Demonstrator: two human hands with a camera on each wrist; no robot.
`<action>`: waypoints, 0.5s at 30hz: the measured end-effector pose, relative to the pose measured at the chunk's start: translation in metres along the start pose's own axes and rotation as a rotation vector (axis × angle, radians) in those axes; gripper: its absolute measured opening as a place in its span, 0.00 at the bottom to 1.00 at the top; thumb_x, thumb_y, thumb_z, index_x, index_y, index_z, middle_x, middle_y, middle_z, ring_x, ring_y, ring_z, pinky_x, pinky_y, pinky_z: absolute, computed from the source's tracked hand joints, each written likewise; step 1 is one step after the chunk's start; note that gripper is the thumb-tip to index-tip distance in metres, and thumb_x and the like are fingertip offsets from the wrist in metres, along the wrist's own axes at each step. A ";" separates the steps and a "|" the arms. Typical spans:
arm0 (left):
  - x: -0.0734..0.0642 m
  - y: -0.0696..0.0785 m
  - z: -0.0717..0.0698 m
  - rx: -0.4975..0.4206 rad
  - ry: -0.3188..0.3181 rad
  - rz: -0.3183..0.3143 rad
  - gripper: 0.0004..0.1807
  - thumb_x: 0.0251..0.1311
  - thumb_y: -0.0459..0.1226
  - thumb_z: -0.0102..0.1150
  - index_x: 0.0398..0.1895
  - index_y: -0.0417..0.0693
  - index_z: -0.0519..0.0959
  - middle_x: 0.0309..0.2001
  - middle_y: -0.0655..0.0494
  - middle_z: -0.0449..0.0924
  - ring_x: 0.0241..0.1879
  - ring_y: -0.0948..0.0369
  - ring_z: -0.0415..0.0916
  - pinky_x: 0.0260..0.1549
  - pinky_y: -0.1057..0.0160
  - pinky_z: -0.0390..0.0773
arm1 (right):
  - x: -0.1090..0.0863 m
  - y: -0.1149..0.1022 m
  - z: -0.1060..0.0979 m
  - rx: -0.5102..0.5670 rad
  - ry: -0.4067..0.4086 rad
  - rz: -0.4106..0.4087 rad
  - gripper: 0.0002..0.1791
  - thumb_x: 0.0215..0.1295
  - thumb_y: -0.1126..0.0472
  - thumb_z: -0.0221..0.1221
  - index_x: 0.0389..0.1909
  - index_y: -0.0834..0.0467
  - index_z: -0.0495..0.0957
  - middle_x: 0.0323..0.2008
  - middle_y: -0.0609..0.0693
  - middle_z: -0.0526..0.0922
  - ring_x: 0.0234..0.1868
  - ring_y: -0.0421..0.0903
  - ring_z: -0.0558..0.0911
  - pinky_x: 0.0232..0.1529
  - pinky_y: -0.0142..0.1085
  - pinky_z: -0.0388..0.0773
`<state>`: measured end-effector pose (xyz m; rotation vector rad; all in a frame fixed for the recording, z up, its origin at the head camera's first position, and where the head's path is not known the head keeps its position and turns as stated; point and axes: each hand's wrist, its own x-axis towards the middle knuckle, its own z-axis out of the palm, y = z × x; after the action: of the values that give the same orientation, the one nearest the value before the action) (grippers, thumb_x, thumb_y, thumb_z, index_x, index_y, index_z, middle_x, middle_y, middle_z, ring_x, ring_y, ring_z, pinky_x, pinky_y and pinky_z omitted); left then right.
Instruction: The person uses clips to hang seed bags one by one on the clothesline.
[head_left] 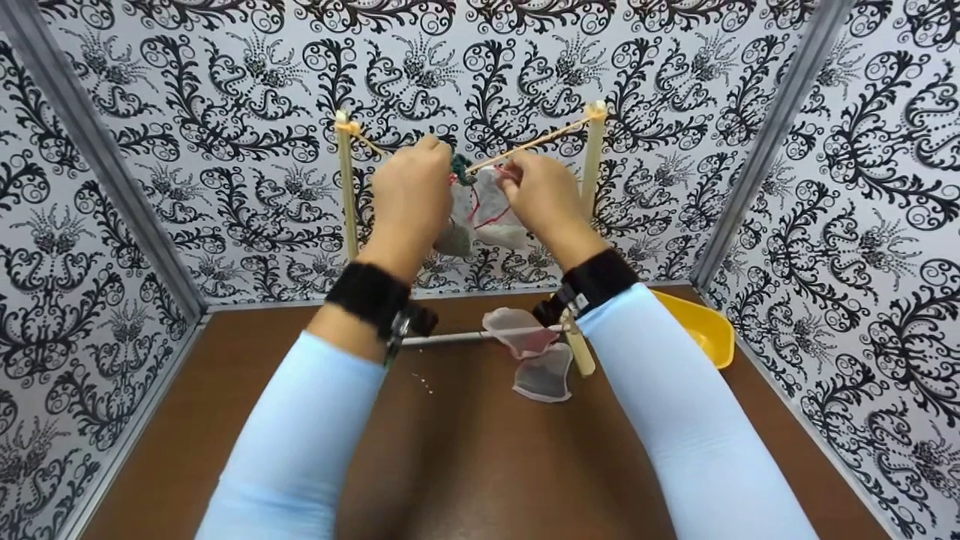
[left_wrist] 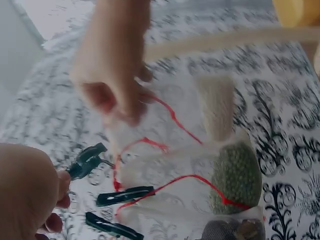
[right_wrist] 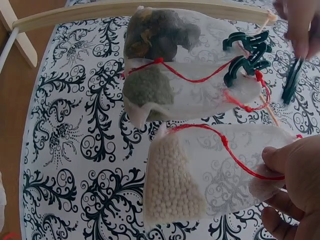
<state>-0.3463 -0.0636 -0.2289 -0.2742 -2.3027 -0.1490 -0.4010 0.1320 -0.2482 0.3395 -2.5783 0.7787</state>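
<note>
Right wrist view: the right hand (right_wrist: 300, 185) has its grip clamped on the top end of a mesh bag (right_wrist: 175, 185) of pale pellets, just beside a bag of green grains (right_wrist: 147, 90). The left hand (head_left: 412, 184) pinches a green clip (right_wrist: 293, 82). Should the fingers slip with that clip off the cloth, the bag's weight would likely drop it onto the table (head_left: 487, 465); the loose red cord (right_wrist: 225, 142) could snag, and a jolt to the sagging string (head_left: 551, 137) might shake the neighbouring bags.
</note>
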 end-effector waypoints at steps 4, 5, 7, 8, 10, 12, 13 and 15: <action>0.015 0.002 0.010 0.017 -0.056 -0.045 0.12 0.70 0.23 0.59 0.44 0.45 0.88 0.45 0.53 0.90 0.40 0.50 0.90 0.35 0.51 0.92 | 0.004 -0.002 0.009 -0.020 0.032 -0.042 0.08 0.81 0.53 0.69 0.50 0.52 0.88 0.48 0.49 0.94 0.45 0.48 0.89 0.50 0.42 0.88; 0.016 0.002 0.011 0.019 -0.060 -0.052 0.12 0.70 0.23 0.60 0.44 0.45 0.89 0.45 0.54 0.91 0.41 0.50 0.90 0.35 0.50 0.92 | 0.004 -0.002 0.010 -0.021 0.037 -0.048 0.08 0.81 0.53 0.70 0.50 0.52 0.89 0.48 0.49 0.94 0.45 0.48 0.90 0.51 0.43 0.88; 0.019 0.004 0.014 0.025 -0.058 -0.047 0.12 0.70 0.24 0.61 0.45 0.45 0.90 0.45 0.53 0.91 0.42 0.48 0.91 0.36 0.48 0.93 | 0.004 -0.003 0.011 -0.006 0.042 -0.054 0.08 0.80 0.53 0.70 0.51 0.52 0.89 0.48 0.49 0.95 0.46 0.49 0.91 0.52 0.45 0.89; 0.020 0.006 0.015 0.029 -0.059 -0.038 0.12 0.71 0.24 0.62 0.46 0.45 0.90 0.45 0.53 0.91 0.43 0.48 0.92 0.37 0.47 0.93 | 0.004 -0.003 0.011 0.004 0.048 -0.059 0.08 0.80 0.54 0.70 0.51 0.52 0.90 0.49 0.49 0.95 0.46 0.50 0.91 0.52 0.46 0.89; 0.021 0.008 0.017 0.041 -0.077 -0.010 0.11 0.72 0.26 0.62 0.48 0.44 0.90 0.46 0.50 0.92 0.46 0.47 0.91 0.41 0.47 0.94 | 0.004 -0.003 0.010 0.022 0.060 -0.070 0.08 0.80 0.55 0.71 0.52 0.52 0.90 0.49 0.50 0.96 0.47 0.51 0.92 0.53 0.46 0.89; 0.021 0.009 0.017 0.050 -0.119 0.029 0.11 0.73 0.27 0.63 0.51 0.43 0.90 0.49 0.48 0.92 0.50 0.46 0.90 0.46 0.48 0.94 | 0.005 -0.003 0.009 0.030 0.069 -0.080 0.08 0.80 0.55 0.71 0.52 0.53 0.90 0.49 0.51 0.96 0.48 0.51 0.92 0.53 0.47 0.89; 0.021 0.010 0.017 0.054 -0.152 0.043 0.11 0.73 0.27 0.63 0.53 0.43 0.89 0.50 0.47 0.91 0.52 0.46 0.89 0.49 0.48 0.94 | 0.005 -0.002 0.009 0.032 0.070 -0.083 0.08 0.80 0.56 0.70 0.51 0.53 0.90 0.49 0.51 0.96 0.47 0.51 0.92 0.53 0.47 0.89; 0.020 0.009 0.015 0.061 -0.215 0.066 0.13 0.75 0.30 0.65 0.58 0.43 0.88 0.53 0.46 0.90 0.56 0.47 0.86 0.54 0.50 0.92 | 0.005 -0.001 0.008 0.048 0.062 -0.074 0.07 0.80 0.57 0.70 0.51 0.53 0.90 0.49 0.51 0.95 0.47 0.51 0.91 0.53 0.46 0.89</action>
<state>-0.3681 -0.0488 -0.2246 -0.3487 -2.5019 -0.0163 -0.4079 0.1263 -0.2510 0.4164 -2.4783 0.8122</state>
